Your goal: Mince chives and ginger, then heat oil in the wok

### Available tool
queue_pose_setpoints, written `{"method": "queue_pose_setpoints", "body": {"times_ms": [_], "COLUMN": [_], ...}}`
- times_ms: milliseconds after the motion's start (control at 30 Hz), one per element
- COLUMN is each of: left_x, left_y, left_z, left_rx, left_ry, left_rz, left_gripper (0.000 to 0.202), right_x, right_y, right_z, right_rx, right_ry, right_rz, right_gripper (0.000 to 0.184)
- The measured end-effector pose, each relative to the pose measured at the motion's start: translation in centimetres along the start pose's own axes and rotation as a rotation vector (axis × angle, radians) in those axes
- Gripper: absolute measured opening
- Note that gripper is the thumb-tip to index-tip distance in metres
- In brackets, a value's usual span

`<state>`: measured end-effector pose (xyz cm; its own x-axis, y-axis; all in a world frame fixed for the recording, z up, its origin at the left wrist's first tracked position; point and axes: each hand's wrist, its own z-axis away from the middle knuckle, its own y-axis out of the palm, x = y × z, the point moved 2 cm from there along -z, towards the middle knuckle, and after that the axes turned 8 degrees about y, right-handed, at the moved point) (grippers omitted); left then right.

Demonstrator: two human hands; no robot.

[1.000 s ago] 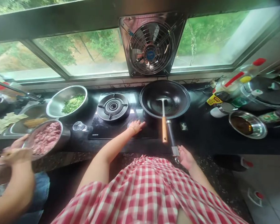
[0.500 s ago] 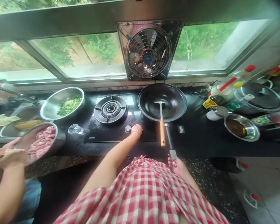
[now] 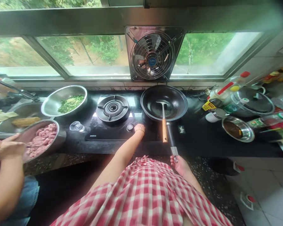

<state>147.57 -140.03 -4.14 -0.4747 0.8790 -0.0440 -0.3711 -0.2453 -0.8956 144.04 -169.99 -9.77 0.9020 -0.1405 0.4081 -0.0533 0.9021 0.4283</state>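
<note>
Now your left hand [image 3: 140,128] has its fingers drawn together; a second ago they were spread across the black cooktop [image 3: 103,132], partly covering the silver knob [image 3: 130,127]. That knob shows fully, just to the left of the hand. What lies under the bunched fingers is hidden, so you cannot tell from here whether they are clamped on anything. Your right hand [image 3: 180,164] has changed too: it lay half open beside the wok handle [image 3: 170,135], and its fingers are now curled about the metal end, though how firmly they hold is unclear. The wok [image 3: 153,97] sits ahead of your hands. A spatula [image 3: 163,110] rests in it, its wooden grip reaching over the rim towards your right hand. Taken together, this looks like one hand minding the controls while the other steadies the wok. Ahead and left of your left hand is a bare burner [image 3: 113,108], no flame showing. Well left, apart from your hands, a co-worker's hand [image 3: 10,147] is at the bowl [image 3: 62,133] of minced meat [image 3: 43,141].
</note>
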Motion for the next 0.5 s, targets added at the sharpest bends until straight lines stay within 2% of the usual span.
{"method": "queue_pose_setpoints", "body": {"times_ms": [167, 267, 400, 500], "left_x": [0.1, 0.2, 0.2, 0.2], "left_y": [0.3, 0.5, 0.7, 0.6], "left_z": [0.0, -0.2, -0.3, -0.1], "left_rx": [-0.013, -0.014, -0.019, -0.023], "left_ry": [-0.008, -0.008, 0.004, 0.013], "left_rz": [0.016, 0.024, 0.029, 0.038], "left_gripper": [0.033, 0.033, 0.033, 0.034], "right_x": [-1.7, -1.8, 0.4, 3.5], "right_y": [-1.1, -1.1, -0.7, 0.0], "right_z": [-0.2, 0.0, 0.7, 2.1], "right_rx": [0.012, 0.025, -0.021, -0.121], "right_ry": [0.035, 0.019, -0.108, -0.339], "right_rz": [0.004, 0.031, 0.137, 0.243], "right_gripper": [0.011, 0.010, 0.012, 0.025]}}
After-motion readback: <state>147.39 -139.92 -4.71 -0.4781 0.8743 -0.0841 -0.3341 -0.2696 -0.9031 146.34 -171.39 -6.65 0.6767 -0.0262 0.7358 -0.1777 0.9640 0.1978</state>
